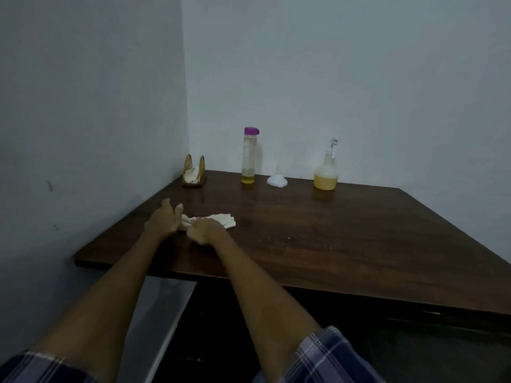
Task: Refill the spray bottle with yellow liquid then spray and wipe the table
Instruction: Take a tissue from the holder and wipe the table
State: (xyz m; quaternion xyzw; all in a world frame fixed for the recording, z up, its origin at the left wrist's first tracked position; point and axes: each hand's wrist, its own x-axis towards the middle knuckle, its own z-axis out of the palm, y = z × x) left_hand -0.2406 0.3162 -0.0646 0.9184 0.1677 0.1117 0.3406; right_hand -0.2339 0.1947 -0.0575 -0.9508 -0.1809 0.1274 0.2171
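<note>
Both arms reach forward over the dark wooden surface, which stands in a corner between two pale walls. The left hand is released, with its fingers stretched and a little spread, and it rests at the left end of a white cloth. The right hand lies just beside it, on the near edge of the same cloth. Its fingers look bent over the fabric, but I cannot tell for sure whether it grasps the cloth or only presses on it. The cloth is crumpled and lies flat on the surface, in the left part, near the front edge.

At the back of the surface, close to the wall, four things stand in a row, well apart from the hands. At the far left corner is a golden napkin holder with white napkins inside. To the right of it stands a tall clear bottle with a purple cap and a little yellow liquid at its bottom. Next lies a white funnel, resting on its wide mouth with the spout up. Further right stands the spray bottle, upright, with yellow liquid in its lower part. Some small pale specks lie on the surface to the right of the hands. Checked sleeves show at the bottom.
</note>
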